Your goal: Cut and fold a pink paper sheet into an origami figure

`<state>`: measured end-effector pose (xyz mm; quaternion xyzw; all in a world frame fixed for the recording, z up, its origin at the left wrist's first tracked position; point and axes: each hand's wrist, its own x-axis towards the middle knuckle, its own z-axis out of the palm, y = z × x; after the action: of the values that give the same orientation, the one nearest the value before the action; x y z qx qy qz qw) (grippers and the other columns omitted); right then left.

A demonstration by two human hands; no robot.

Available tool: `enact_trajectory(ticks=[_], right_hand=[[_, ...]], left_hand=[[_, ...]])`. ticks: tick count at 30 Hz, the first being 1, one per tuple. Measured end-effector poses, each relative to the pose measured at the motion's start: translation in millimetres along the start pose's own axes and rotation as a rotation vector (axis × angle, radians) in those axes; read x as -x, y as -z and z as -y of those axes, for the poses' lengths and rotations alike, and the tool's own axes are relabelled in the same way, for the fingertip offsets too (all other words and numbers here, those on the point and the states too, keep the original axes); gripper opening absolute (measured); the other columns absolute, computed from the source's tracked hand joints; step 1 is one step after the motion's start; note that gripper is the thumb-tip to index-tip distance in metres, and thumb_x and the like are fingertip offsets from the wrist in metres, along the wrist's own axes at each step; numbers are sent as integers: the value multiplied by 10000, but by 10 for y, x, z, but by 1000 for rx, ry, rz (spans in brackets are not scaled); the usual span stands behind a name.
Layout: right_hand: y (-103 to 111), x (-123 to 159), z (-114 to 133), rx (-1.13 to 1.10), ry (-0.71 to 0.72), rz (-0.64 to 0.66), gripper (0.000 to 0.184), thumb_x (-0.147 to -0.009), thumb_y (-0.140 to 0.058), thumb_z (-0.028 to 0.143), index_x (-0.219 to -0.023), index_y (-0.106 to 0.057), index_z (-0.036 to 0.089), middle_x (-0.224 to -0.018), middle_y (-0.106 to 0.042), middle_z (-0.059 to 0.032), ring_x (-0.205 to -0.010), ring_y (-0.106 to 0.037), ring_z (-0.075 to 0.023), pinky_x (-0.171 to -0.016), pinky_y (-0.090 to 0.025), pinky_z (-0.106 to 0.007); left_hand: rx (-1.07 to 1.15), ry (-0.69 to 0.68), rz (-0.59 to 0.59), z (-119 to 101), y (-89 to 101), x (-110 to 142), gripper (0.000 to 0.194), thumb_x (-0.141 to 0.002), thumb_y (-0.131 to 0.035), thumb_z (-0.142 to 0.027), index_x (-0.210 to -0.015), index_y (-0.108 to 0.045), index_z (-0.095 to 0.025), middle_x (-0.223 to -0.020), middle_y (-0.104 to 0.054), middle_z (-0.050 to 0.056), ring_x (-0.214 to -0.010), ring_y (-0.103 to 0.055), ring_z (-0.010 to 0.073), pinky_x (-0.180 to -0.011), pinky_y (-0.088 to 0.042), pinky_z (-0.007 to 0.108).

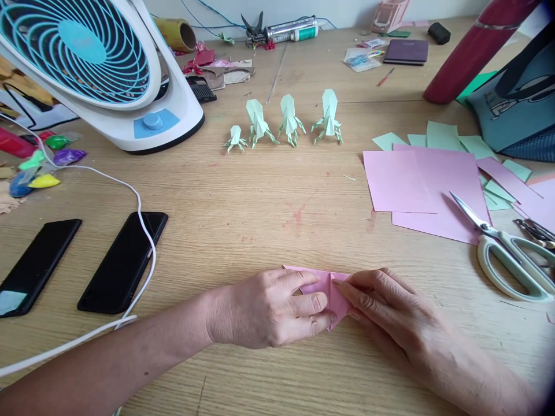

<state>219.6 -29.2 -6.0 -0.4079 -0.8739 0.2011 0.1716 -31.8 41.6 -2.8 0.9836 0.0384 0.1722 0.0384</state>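
Note:
A piece of folded pink origami paper (323, 283), roughly triangular with a crease down its middle, lies at the front of the wooden table. My left hand (281, 309) rests over its left part, fingers curled and pressing on it. At its right side my right hand (390, 315) pinches the paper between thumb and fingers. Part of the paper is hidden under both hands. Further back stand several pale green folded-paper figures with legs, among them a small one (235, 137) and a larger one (329, 115).
Pink sheets (401, 182), green paper pieces (442, 136) and scissors (511, 254) lie on the right. A maroon bottle (472, 55) stands behind them. On the left are a fan (169, 104), two phones (124, 263) and a white cable (150, 242) crossing near my left forearm.

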Motion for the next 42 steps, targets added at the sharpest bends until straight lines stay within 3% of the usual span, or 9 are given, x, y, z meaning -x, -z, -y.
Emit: enact_trajectory(ticks=[7, 13, 23, 31, 42], right_hand=[[-96, 35, -10, 204, 36, -51, 435, -960, -362, 75, -1277, -607, 244, -1089, -674, -98, -955, -617, -273, -742, -600, -399], [-65, -33, 13, 394, 168, -9, 435, -904, -333, -5, -1185, -632, 142, -1072, -672, -135, -952, -593, -281, -726, -569, -416], [-89, -19, -2, 230, 32, -29, 357, -977, -370, 111, -1184, -640, 222, -1021, -650, -101, -886, -583, -252, -740, -544, -385], [-39, -28, -30, 181, -11, 35, 368, -987, -435, 188, -1332, -561, 167, -1033, -608, -122, -864, -562, -243, -738, -518, -386], [-36, -19, -87, 127, -3, 10, 445, -989, -464, 191, -1434, -472, 194, -1068, -581, -126, -890, -538, -244, -769, -497, -387]], left_hand=[[18, 17, -10, -9, 13, -20, 198, -917, -634, -174, -1103, -701, -183, -971, -718, 35, -1164, -630, 220, -1005, -567, 338], [30, 21, 2, -11, 10, -19, 219, -921, -630, -179, -1130, -694, -175, -943, -722, 32, -1182, -621, 228, -1015, -562, 346], [14, 34, 12, -8, 1, 10, 213, -943, -596, -184, -1132, -693, -207, -981, -732, 23, -1163, -629, 213, -1026, -547, 337], [68, 59, 2, 4, -22, 6, 201, -954, -594, -235, -1125, -693, -195, -1203, -702, 12, -1248, -574, 199, -1062, -516, 299], [75, 27, 80, 18, -2, 40, 344, -984, -511, -189, -1319, -589, -202, -1450, -540, 28, -1376, -455, 219, -1093, -489, 337]])
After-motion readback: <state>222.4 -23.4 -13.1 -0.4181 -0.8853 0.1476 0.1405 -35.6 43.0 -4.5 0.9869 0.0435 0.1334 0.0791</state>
